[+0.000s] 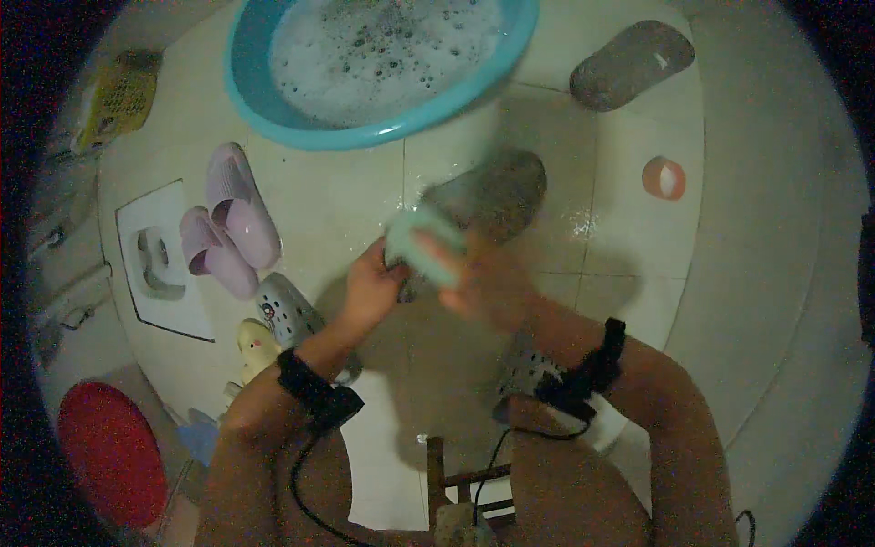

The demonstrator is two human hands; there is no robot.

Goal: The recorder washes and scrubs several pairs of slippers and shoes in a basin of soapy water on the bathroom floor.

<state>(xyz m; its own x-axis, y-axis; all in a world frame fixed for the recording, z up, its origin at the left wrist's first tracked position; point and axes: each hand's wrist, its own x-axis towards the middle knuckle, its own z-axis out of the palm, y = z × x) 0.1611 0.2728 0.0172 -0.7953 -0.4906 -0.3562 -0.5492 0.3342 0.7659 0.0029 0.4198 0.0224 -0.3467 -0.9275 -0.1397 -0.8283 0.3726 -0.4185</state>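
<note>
A wet dark-grey shoe (506, 191), possibly a slipper, is held low over the tiled floor in front of me. My left hand (372, 290) is closed around its near end, with the thumb beside the rim. In my right hand (488, 281) is a pale-green scrubber (424, 244), pressed against the shoe. Motion smears the scrubber, so whether it is a brush or a sponge is unclear. The scrubber and the right hand cover much of the shoe's near half.
A blue basin (365, 139) of foamy water stands ahead. A similar grey shoe (633, 66) and an orange soap-like piece (663, 178) lie to the right. Pink slippers (241, 205) sit left, near a floor drain fixture (159, 264). A red lid-like disc (111, 454) is lower left.
</note>
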